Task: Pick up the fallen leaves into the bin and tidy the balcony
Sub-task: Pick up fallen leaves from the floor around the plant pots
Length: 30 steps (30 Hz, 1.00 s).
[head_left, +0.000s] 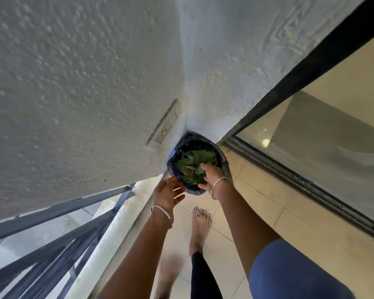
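Far left of both hands, a dark metal railing (58,223) is running along the balcony edge. Above the left hand, a wall socket (164,129) is sitting in the rough plaster.

Left hand (167,194): hovering just beside the near-left rim, fingers straight and spread, palm turned toward the bin, carrying nothing.

Bin (225,162): standing in the wall corner, directly ahead of both hands, lined with a dark bag folded over its rim.

Leaves (192,160): lying heaped inside the bin, green, nearly up to the rim, under and ahead of the right hand.

Right hand (213,174): reaching over the bin's near-right side, back of the hand up, thumb splayed outward, fingers dipping into the heap. The fingertips are hidden among the leaves, so I cannot tell whether it is pinching any or only pressing down.

Handling judgement: the leaves are looking light, limp and springy. A loose heap like this is likely to puff up and spill over the rim, so flat-palm pressing seems better than pinching. For strays, gathering a bunch between both palms should lose fewer. The bag liner is looking thin and slack.

Below the right hand, a bare foot (200,223) is resting on pale floor tiles. Far right of the hands, a sliding-door track (289,175) is running alongside.
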{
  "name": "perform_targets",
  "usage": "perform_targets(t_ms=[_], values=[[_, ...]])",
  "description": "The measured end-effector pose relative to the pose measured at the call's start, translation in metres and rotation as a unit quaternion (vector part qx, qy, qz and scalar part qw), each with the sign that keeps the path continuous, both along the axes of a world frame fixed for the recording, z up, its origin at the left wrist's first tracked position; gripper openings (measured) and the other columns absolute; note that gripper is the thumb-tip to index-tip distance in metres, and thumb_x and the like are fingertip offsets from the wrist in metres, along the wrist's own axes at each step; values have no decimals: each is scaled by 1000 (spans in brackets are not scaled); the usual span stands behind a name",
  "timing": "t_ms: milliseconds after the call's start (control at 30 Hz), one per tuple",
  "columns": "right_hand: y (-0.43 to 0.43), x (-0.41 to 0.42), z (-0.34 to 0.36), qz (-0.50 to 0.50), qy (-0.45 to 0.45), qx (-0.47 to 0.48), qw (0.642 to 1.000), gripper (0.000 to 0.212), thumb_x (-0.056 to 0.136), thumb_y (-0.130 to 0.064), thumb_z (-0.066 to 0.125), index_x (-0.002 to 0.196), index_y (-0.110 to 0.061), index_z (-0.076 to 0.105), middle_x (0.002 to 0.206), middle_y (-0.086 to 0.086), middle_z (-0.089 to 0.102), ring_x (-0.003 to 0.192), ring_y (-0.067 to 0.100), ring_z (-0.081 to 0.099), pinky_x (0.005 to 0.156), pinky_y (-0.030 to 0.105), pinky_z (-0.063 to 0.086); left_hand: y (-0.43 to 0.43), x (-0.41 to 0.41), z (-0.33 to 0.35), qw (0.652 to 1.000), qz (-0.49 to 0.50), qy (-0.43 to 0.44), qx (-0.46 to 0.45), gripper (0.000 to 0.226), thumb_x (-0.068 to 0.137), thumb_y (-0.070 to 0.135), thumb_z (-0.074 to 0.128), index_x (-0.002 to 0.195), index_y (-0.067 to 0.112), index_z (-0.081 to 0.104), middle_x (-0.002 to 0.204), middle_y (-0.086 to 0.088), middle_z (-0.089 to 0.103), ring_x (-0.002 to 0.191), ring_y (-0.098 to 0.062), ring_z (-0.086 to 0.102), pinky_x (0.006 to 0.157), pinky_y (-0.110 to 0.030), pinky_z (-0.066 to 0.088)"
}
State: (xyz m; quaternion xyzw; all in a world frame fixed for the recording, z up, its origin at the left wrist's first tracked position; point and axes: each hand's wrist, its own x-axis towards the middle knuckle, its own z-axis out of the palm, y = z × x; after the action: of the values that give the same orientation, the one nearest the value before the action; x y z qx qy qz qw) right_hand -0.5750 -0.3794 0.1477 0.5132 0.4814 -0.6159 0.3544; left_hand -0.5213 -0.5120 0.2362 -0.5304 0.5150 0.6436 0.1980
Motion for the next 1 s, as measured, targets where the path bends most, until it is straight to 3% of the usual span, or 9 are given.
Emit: perform_targets(t_ms=[167,300,400,567,733,1000], values=[[26,38,45,-143,62,-51,986,39,103,-7,42,141,2,44,142,21,48,127,29,50,103,44,45,6,6,26,1000,-24,6,-3,12,100,17,53,92,16,62,90,-9,66,85,-24,65,82,-40,55],[49,77,91,-191,108,12,976,27,99,-6,45,117,1,64,105,18,67,87,26,66,82,36,54,19,15,53,998,-64,23,-3,15,97,17,57,106,6,63,88,-10,66,78,-23,64,77,-39,56],[65,108,132,-226,138,51,963,20,97,-4,48,98,-5,68,88,14,68,77,25,65,74,33,55,33,29,81,994,-97,42,9,16,98,14,53,109,6,63,88,-12,65,77,-23,64,75,-37,55],[91,172,211,-296,197,90,930,20,96,-6,50,103,-3,69,88,14,67,80,27,65,76,34,55,53,69,130,985,-158,55,44,21,99,10,47,113,4,62,95,-14,65,77,-23,63,71,-35,53],[94,239,301,-348,231,171,893,22,95,-2,50,104,-1,70,87,14,67,78,26,64,73,33,55,73,115,204,971,-200,92,91,19,100,8,44,103,9,63,82,-7,61,70,-19,59,64,-30,49],[93,345,419,-447,279,236,817,29,92,7,40,101,0,66,76,12,63,62,22,58,62,29,50,140,196,317,909,-352,155,162,18,99,11,47,100,12,66,79,-4,64,66,-17,61,60,-28,51]])
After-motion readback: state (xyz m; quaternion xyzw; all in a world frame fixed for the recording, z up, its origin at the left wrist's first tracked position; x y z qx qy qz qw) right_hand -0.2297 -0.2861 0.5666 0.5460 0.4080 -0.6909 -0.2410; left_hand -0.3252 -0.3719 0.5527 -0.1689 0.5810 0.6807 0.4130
